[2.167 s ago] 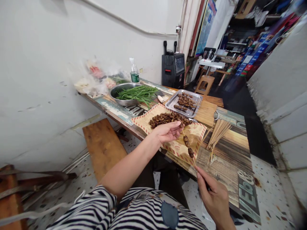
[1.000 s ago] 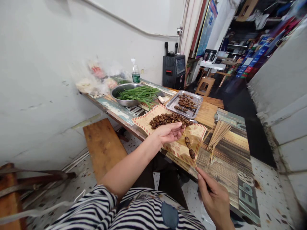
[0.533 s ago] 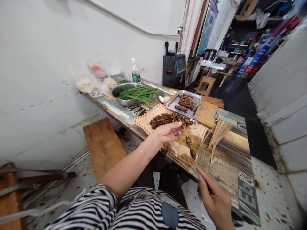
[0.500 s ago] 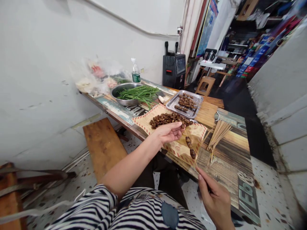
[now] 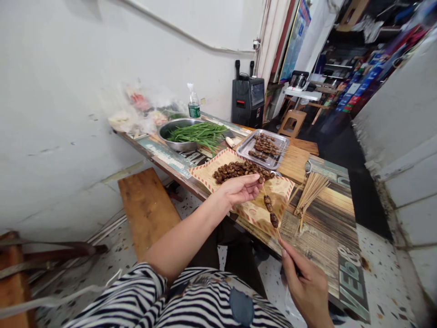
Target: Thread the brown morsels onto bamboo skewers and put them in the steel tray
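Observation:
My left hand (image 5: 243,188) pinches a brown pupa-like piece (image 5: 260,180) at the upper tip of a thin wooden skewer. Further down the skewer hang several glossy brown pieces (image 5: 269,207). Near the table's front edge my right hand (image 5: 303,278) grips the skewer's lower end between thumb and finger. Behind my left hand a pile of the same brown pieces (image 5: 235,170) lies on a patterned paper sheet (image 5: 205,172). Loaded skewers (image 5: 265,146) rest in a metal tray (image 5: 243,149) behind it. Bare sticks (image 5: 312,189) lie bundled to the right.
A metal bowl (image 5: 180,146) with green stalks (image 5: 200,133) stands at the left of the table (image 5: 327,232). Plastic bags (image 5: 136,111), a bottle (image 5: 193,105) and a black speaker (image 5: 248,101) are farther back. A wooden bench (image 5: 148,209) is at the left.

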### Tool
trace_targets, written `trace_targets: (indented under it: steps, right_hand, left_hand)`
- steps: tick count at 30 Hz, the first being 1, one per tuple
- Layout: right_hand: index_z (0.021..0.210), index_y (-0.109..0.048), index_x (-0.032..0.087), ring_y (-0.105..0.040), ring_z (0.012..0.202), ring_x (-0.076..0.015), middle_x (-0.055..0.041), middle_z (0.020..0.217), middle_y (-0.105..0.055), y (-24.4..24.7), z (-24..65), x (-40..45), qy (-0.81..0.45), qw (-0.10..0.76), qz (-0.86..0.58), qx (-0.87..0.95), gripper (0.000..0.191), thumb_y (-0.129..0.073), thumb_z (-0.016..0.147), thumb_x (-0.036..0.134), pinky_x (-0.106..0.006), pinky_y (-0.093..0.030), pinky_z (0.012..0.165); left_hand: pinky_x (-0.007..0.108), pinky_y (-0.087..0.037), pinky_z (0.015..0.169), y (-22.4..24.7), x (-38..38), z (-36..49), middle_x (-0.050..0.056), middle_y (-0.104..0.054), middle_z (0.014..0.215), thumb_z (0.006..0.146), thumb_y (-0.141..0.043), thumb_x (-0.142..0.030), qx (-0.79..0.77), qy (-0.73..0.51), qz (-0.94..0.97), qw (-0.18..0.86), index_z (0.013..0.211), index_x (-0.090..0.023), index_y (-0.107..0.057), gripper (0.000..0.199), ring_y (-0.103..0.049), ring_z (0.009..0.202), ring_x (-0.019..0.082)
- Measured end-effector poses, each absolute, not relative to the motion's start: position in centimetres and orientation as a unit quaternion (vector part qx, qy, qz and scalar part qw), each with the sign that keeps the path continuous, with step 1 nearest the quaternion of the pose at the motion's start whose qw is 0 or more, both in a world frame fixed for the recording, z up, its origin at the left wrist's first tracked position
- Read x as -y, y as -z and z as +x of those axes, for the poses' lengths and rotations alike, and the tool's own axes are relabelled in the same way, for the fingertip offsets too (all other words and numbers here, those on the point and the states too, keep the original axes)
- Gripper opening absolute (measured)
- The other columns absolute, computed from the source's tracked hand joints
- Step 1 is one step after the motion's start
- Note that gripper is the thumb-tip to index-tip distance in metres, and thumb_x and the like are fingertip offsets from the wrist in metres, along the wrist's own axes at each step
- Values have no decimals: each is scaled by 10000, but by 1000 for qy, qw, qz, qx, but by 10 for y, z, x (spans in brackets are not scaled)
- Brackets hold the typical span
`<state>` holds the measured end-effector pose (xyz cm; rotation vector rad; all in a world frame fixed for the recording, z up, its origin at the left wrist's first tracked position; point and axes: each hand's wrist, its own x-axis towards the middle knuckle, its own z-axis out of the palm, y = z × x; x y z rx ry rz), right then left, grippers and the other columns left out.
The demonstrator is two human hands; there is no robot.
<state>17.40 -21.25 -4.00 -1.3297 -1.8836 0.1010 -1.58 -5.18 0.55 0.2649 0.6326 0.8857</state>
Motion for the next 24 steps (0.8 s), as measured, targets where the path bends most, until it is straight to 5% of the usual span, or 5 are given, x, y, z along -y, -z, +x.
trace_targets:
  steps: [24]
  right_hand:
    - [1023,-667,177,-678,703,-143,-53,871,-710,41,176,215,-38,410,-541,734,255,-515,822,216,-183,-536,667]
  left_hand:
    - [175,-447,534,-5,52,-14,45,-620,708,752,-557,-71,-289,-444,177,829,784,-103,-599,62,-577,608,92]
